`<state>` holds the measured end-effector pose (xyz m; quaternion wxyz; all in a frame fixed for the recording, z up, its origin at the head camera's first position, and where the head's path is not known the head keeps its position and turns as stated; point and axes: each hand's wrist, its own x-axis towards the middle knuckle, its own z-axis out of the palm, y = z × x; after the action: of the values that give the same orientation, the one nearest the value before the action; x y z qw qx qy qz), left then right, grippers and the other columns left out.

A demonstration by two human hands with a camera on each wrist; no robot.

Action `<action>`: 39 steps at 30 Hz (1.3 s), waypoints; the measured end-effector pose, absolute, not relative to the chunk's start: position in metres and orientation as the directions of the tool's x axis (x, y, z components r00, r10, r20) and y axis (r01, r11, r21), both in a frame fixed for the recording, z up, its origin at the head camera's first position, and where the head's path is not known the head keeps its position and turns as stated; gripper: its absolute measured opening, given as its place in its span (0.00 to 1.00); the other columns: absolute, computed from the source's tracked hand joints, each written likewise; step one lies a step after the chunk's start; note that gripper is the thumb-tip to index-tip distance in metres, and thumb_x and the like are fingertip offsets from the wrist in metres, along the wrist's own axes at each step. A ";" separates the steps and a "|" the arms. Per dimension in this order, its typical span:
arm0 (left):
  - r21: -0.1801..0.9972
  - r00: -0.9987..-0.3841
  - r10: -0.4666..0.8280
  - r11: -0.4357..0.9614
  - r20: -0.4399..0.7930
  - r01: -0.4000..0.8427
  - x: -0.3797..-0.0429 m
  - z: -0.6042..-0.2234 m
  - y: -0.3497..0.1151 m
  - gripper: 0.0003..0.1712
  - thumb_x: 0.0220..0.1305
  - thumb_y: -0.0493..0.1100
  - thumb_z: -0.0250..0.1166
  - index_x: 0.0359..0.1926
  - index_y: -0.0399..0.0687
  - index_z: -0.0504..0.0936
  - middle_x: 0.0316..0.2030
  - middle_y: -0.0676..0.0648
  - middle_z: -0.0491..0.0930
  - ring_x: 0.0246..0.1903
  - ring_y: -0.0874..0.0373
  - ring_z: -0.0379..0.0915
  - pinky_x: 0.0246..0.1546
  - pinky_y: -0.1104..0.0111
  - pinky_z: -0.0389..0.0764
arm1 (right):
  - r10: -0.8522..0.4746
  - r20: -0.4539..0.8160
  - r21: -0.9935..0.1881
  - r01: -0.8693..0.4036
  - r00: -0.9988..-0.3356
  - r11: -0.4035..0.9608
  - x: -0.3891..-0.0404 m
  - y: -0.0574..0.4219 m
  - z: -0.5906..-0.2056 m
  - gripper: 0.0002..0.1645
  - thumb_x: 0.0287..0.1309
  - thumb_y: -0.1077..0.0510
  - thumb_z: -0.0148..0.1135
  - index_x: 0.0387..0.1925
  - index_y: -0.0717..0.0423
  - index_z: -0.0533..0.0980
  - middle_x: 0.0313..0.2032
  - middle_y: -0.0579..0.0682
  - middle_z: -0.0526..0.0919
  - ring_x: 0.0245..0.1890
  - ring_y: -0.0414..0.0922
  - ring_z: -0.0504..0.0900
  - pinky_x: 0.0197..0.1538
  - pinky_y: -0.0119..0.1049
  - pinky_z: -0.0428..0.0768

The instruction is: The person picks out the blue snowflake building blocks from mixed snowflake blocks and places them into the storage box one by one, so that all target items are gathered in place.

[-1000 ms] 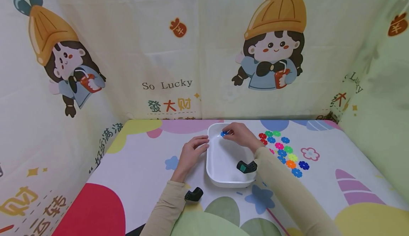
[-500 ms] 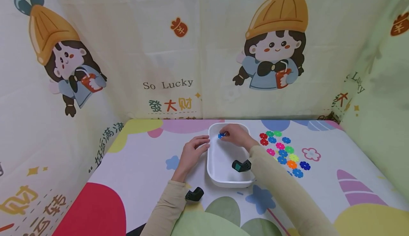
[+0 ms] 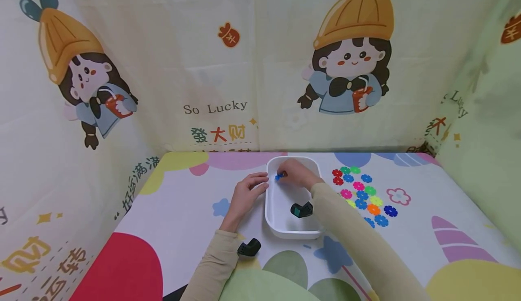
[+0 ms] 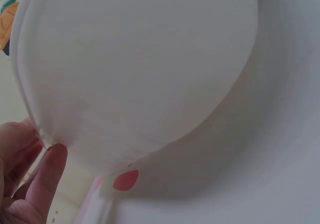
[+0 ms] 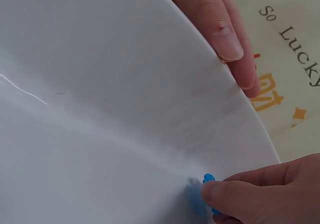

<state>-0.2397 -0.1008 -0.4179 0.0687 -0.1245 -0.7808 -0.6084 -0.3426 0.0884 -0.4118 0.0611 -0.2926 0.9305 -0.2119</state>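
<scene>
The person wears long sleeves in plain beige cloth, with 1 black wrist device beside each forearm. To the left of the white tray (image 3: 293, 235), the left sleeve (image 3: 213, 260) shows small creases and ends in a simple cuff. Near the tray's front left corner, the left device (image 3: 249, 247) is black and bent like an elbow. Inside the tray's outline, the right device (image 3: 302, 210) has the same bent shape, plus 1 green patch and tiny dots. The smoother right sleeve (image 3: 354, 228) overlaps the tray's right side. Both hands are bare.
</scene>
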 end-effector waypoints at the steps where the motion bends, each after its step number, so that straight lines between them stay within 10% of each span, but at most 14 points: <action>1: 0.932 -0.959 0.111 0.230 0.261 0.281 -0.240 -0.418 -0.100 0.15 0.66 0.35 0.64 0.49 0.28 0.82 0.56 0.40 0.78 0.62 0.48 0.69 0.66 0.56 0.67 | -0.576 0.010 -0.421 -0.526 -0.817 0.739 -0.344 0.087 -0.413 0.12 0.57 0.60 0.70 0.43 0.58 0.84 0.35 0.48 0.85 0.35 0.45 0.77 0.53 0.42 0.80; 8: 0.927 -0.960 0.088 0.252 0.265 0.279 -0.262 -0.450 -0.105 0.14 0.64 0.44 0.68 0.47 0.41 0.86 0.54 0.52 0.80 0.61 0.57 0.70 0.65 0.60 0.69 | -0.613 0.018 -0.363 -0.576 -0.790 0.732 -0.349 0.083 -0.421 0.09 0.56 0.61 0.70 0.39 0.59 0.85 0.34 0.50 0.86 0.34 0.44 0.78 0.52 0.41 0.80; 39: 0.925 -0.960 0.086 0.258 0.265 0.278 -0.262 -0.450 -0.104 0.13 0.64 0.40 0.66 0.47 0.37 0.86 0.53 0.52 0.80 0.59 0.58 0.71 0.64 0.63 0.70 | -0.553 0.068 -0.421 -0.526 -0.830 0.739 -0.349 0.079 -0.430 0.13 0.53 0.61 0.72 0.42 0.60 0.84 0.35 0.51 0.86 0.35 0.46 0.78 0.53 0.43 0.80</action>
<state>-0.2620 -0.1038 -0.4497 0.0804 -0.1155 -0.7890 -0.5981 -0.3487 0.0790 -0.4301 0.0309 -0.2896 0.9319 -0.2162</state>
